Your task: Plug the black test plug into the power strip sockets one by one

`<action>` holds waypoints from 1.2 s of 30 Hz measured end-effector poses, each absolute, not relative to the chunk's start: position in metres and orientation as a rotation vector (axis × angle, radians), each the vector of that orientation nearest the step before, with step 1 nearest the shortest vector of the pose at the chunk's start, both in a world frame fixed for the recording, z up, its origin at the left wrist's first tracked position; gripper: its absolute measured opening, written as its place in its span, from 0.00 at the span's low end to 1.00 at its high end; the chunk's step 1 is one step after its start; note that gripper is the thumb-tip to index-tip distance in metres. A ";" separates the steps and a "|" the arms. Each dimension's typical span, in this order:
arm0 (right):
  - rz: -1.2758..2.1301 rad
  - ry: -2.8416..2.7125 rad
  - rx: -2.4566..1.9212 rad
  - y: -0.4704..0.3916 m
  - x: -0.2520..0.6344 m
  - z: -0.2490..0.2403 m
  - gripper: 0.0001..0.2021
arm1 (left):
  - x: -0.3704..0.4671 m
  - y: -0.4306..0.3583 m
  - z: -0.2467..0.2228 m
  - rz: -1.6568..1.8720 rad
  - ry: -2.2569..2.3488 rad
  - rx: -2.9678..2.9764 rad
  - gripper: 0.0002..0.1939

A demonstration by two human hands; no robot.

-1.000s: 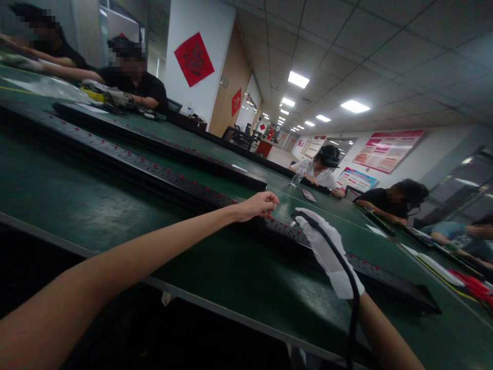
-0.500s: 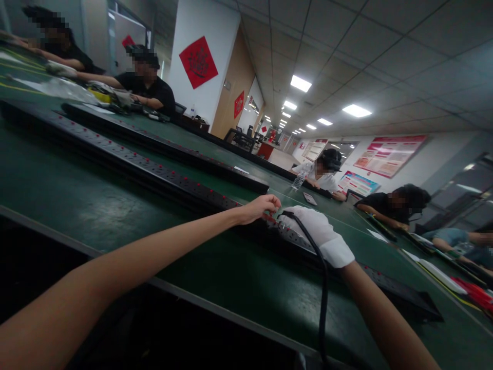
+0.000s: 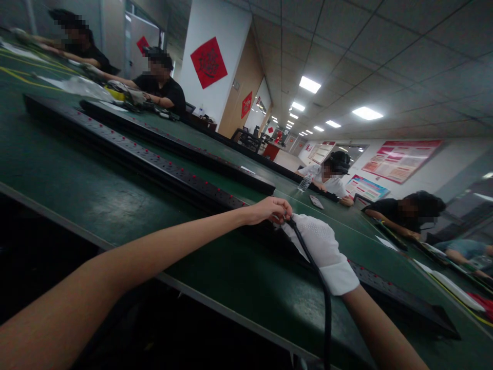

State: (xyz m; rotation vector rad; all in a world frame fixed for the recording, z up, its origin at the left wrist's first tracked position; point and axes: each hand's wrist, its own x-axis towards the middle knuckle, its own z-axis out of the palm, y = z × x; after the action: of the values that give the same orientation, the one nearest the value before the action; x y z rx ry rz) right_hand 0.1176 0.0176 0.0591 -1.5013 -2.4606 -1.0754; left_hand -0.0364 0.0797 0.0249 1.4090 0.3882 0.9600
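Observation:
A long black strip with small red dots along its top lies slantwise across the green table. Over its middle, my bare left hand has its fingers pinched together at the end of a black cable. What sits between those fingertips is too small to make out. My right hand, in a white glove, is curled beside the left one, touching it or nearly so. The cable runs from the fingertips over the glove and down past the table's front edge. The right fingertips are hidden.
A second black strip lies behind the first. Further back are a plastic bottle, a phone and a clear plastic bag. Several people sit around the table. Its front edge crosses below my arms.
The left hand has moved right, up against the gloved hand and the cable end. The cable end now meets the left fingertips. The view has shifted slightly.

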 end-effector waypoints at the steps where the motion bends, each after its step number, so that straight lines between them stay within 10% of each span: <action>1: -1.070 -2.456 -1.486 0.019 0.119 0.058 0.19 | -0.036 0.079 0.026 0.964 0.396 1.407 0.05; 36: -0.783 -2.220 -1.301 0.037 0.139 0.014 0.20 | -0.038 0.085 0.023 0.962 0.349 1.361 0.07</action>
State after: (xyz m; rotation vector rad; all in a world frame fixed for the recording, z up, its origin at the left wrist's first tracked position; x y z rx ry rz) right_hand 0.1388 0.0370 0.0141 -1.3014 -2.2201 -0.7829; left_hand -0.0376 0.0847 0.0227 1.3614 0.3488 0.9616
